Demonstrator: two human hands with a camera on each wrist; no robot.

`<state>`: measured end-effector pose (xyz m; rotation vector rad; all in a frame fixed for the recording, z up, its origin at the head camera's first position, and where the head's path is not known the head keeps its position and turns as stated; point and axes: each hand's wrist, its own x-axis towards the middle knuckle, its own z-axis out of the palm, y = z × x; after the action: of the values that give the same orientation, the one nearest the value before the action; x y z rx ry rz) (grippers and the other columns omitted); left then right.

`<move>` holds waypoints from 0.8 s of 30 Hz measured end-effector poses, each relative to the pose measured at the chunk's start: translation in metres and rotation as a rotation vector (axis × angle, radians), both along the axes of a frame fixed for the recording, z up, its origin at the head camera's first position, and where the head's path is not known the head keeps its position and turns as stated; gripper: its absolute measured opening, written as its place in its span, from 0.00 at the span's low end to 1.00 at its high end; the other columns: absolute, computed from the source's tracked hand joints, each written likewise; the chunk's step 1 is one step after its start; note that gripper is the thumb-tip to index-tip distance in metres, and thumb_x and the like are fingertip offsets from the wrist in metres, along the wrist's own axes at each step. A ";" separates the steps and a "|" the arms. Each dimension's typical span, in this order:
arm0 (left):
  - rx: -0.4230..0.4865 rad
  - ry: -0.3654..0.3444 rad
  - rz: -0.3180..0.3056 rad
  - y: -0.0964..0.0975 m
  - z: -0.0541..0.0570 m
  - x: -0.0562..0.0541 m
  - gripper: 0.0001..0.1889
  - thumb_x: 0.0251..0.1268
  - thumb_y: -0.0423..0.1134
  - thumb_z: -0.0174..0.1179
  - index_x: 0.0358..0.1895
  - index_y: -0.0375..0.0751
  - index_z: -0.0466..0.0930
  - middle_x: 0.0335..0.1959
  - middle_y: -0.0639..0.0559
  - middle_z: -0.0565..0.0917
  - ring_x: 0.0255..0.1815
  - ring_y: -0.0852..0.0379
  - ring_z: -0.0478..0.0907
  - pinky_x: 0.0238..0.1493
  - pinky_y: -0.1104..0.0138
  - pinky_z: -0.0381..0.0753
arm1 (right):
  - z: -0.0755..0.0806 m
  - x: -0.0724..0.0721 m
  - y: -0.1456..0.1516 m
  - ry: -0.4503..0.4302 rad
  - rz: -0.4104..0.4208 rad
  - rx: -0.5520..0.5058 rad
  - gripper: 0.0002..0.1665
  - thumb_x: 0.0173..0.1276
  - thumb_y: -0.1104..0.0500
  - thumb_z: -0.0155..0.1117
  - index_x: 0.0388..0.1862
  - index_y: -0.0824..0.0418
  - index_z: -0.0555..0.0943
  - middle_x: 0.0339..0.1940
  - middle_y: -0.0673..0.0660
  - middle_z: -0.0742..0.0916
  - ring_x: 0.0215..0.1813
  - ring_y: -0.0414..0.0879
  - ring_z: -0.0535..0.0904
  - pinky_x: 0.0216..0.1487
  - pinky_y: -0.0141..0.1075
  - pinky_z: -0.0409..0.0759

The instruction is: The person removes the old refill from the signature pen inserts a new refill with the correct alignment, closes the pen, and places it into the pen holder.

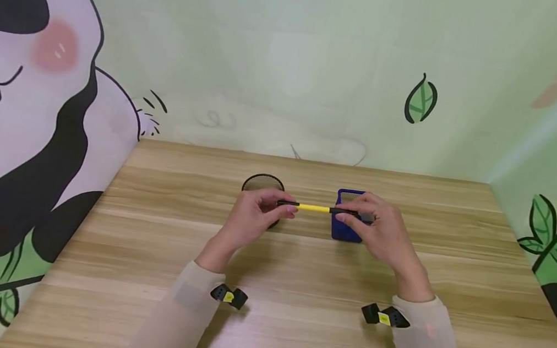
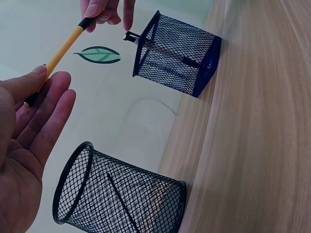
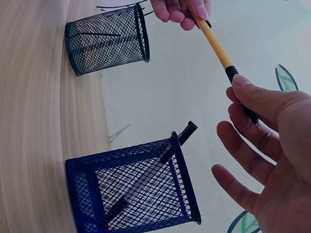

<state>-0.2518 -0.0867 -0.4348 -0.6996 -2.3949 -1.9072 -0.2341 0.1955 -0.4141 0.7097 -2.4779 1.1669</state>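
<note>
A pen [image 1: 314,208] with a yellow barrel and black ends is held level between both hands, above the table. My left hand [image 1: 250,216] pinches one black end between thumb and fingers. At the other black end, my right hand [image 1: 385,227] has thumb and index finger on the grip; the fine tip [image 3: 258,126] points past these fingers, and the remaining fingers are spread. Behind the left hand stands a round black mesh pen holder [image 2: 131,189], partly hidden in the head view. A square blue mesh pen holder [image 3: 131,189] stands behind the right hand.
Another pen [image 3: 141,182], with a pale barrel and dark ends, leans inside the blue holder, its end above the rim. Both holders are on the wooden table [image 1: 277,306], toward its back edge. A wall [image 1: 266,84] with painted leaves and a panda rises behind.
</note>
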 end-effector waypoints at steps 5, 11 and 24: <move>0.004 0.013 0.002 0.000 0.000 0.000 0.07 0.71 0.36 0.67 0.48 0.41 0.89 0.39 0.43 0.92 0.41 0.42 0.91 0.39 0.69 0.86 | 0.001 0.001 0.001 -0.045 -0.004 0.023 0.09 0.65 0.61 0.77 0.44 0.53 0.92 0.40 0.49 0.90 0.50 0.47 0.87 0.47 0.44 0.84; 0.006 0.031 0.001 0.000 0.000 0.000 0.07 0.72 0.38 0.66 0.47 0.43 0.90 0.39 0.44 0.92 0.40 0.47 0.91 0.40 0.68 0.87 | 0.002 0.002 0.002 -0.096 -0.014 0.034 0.09 0.66 0.60 0.76 0.45 0.53 0.92 0.42 0.50 0.90 0.52 0.49 0.87 0.51 0.52 0.85; 0.015 0.034 -0.001 -0.002 0.000 0.000 0.07 0.72 0.38 0.66 0.48 0.42 0.89 0.39 0.44 0.92 0.41 0.43 0.91 0.44 0.62 0.88 | 0.006 0.004 0.006 -0.148 -0.019 0.040 0.17 0.63 0.57 0.79 0.51 0.54 0.91 0.45 0.50 0.90 0.55 0.48 0.85 0.56 0.51 0.82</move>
<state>-0.2523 -0.0884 -0.4347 -0.7264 -2.3585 -1.8961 -0.2303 0.2014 -0.4079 0.6292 -2.6303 1.2064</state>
